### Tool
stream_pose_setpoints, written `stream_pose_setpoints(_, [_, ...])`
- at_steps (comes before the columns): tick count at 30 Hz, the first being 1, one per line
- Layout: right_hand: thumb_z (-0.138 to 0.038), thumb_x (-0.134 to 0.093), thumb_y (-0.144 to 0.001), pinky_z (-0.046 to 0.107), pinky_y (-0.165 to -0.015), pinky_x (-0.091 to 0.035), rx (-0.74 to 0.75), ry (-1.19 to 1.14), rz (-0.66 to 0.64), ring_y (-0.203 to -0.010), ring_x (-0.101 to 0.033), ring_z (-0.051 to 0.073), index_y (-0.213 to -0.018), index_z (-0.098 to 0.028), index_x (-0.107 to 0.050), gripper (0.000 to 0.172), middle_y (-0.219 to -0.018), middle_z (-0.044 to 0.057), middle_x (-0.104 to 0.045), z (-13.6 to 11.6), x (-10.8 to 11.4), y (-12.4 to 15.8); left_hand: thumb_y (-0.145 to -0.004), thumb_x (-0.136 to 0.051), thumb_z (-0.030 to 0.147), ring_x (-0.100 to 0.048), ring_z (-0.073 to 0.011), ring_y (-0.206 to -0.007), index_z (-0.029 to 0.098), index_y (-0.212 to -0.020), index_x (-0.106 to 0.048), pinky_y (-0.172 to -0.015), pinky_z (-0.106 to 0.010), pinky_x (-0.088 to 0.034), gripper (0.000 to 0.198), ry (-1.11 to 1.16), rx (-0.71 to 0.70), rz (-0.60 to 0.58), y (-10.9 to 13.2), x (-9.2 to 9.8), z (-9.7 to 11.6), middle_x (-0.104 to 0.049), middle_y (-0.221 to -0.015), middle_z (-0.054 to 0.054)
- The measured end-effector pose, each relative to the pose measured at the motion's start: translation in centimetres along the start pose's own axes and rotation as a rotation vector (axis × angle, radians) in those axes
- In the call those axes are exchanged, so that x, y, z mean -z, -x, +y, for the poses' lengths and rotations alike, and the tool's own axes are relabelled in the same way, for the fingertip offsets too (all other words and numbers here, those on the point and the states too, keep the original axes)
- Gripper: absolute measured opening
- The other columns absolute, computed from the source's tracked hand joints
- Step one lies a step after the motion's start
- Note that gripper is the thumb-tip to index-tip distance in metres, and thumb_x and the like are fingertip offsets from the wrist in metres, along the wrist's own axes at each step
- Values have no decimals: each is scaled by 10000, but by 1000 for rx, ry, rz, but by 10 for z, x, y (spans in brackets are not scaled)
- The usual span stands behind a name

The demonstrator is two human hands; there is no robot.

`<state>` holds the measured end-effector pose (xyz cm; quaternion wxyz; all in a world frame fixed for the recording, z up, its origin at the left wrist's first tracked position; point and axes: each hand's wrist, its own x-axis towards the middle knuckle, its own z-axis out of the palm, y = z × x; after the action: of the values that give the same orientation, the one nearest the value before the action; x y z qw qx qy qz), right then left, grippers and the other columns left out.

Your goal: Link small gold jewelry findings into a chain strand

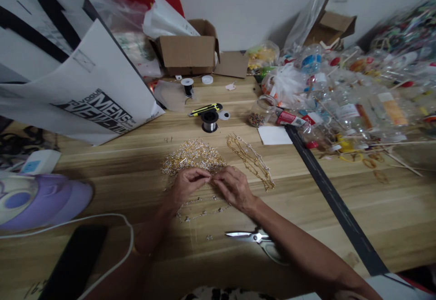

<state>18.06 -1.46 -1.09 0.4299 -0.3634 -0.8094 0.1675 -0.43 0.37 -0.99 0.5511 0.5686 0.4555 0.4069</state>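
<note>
My left hand and my right hand meet fingertip to fingertip over the wooden table, both pinched on a thin beaded chain that trails down below them. Just beyond my fingers lies a heap of gold and silver beaded pieces. A gold chain stretches out to the right of the heap. A pair of scissors lies under my right forearm, blades pointing left.
A wire spool, a yellow utility knife and a bead jar sit further back. A cardboard box, a white printed bag, plastic bottles, a black ruler, a purple lamp and a phone surround the work spot.
</note>
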Motion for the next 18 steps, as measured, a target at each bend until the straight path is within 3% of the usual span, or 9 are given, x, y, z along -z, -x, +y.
stream_pose_setpoints(9, [-181,-525,-890,305,-713,-486,8,5,31,-797,-584,167,-940,-185,-602,91,-867,68,-644,-1,1,-1,-655,-731,229,-663,-158,-671,144,-722,-703,-653,-256,-532,112,-8,11,4,1,0,2,-729,-727,-53])
stream_pose_setpoints(18, [-157,-522,-880,304,-716,-485,10,5,30,-798,-577,166,-915,-181,-592,82,-859,69,-632,-1,1,-1,-681,-715,240,-629,-144,-705,148,-675,-684,-672,-251,-504,97,0,-94,-16,-1,0,5,-686,-729,-43])
